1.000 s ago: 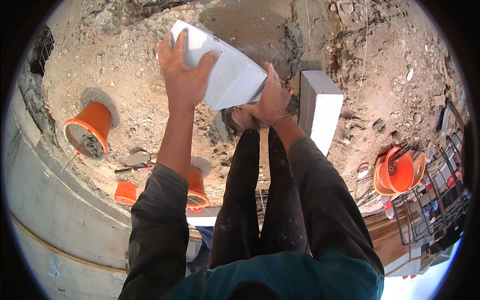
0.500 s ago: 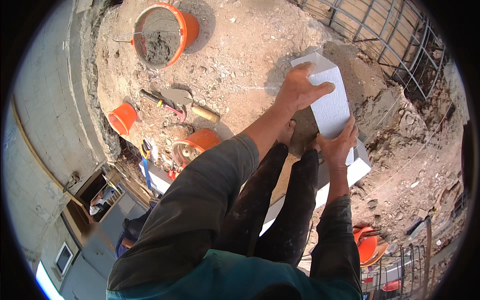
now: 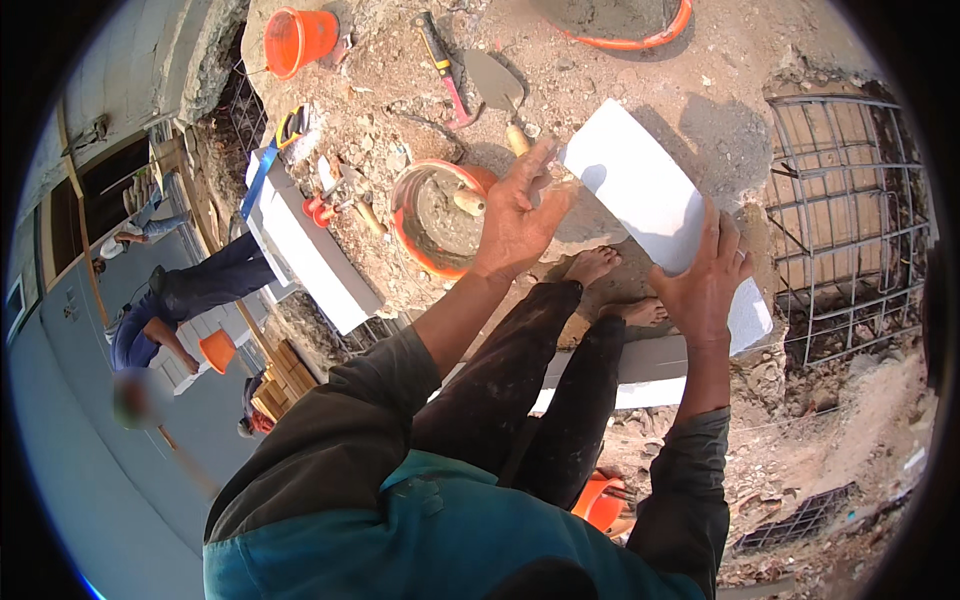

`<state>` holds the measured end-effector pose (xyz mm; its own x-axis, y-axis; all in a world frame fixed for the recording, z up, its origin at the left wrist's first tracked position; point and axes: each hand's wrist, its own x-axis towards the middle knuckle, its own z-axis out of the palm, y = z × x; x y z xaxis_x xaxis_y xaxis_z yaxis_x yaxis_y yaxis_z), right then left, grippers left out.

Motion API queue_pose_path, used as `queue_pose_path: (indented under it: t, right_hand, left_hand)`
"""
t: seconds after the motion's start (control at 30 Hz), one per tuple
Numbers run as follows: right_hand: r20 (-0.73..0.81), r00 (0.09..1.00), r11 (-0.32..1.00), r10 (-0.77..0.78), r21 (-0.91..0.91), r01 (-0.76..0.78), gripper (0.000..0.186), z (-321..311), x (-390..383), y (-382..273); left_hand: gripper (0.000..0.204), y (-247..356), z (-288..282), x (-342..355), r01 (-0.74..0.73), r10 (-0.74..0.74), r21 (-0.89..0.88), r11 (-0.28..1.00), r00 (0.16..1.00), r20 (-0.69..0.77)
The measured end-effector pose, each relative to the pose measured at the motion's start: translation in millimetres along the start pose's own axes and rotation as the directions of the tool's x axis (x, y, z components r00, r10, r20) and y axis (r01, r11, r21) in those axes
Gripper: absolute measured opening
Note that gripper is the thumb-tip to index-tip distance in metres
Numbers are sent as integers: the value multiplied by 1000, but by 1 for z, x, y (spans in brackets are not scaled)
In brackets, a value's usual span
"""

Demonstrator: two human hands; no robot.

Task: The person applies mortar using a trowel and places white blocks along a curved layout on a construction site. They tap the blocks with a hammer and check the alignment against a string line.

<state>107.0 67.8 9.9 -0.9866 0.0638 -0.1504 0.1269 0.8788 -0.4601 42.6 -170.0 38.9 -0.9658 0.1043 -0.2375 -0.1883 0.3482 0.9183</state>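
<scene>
While the white block (image 3: 640, 185) is gripped at its near right end by the right hand (image 3: 708, 270), the left hand (image 3: 522, 225) is held open, fingers spread, beside the block's left corner; whether it is touched cannot be told. The block is held above sandy, stony ground (image 3: 380, 55), which is bordered on the right by a steel grid (image 3: 845, 240). On the left, a co-worker (image 3: 215, 283) is seen. Any lettering on the hammer (image 3: 440, 68) at the far side is too small to be read.
</scene>
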Motion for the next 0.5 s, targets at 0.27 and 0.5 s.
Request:
queue_pose_path:
  t: [0.27, 0.5]
  right_hand:
    - [154, 948, 924, -278, -226, 308, 102, 24, 136, -2]
    - [-40, 876, 861, -480, 168, 479, 59, 35, 106, -108]
  left_hand:
    - [54, -141, -172, -109, 438, -142, 305, 846, 736, -661]
    - [66, -262, -214, -156, 455, -376, 0, 890, 736, -563]
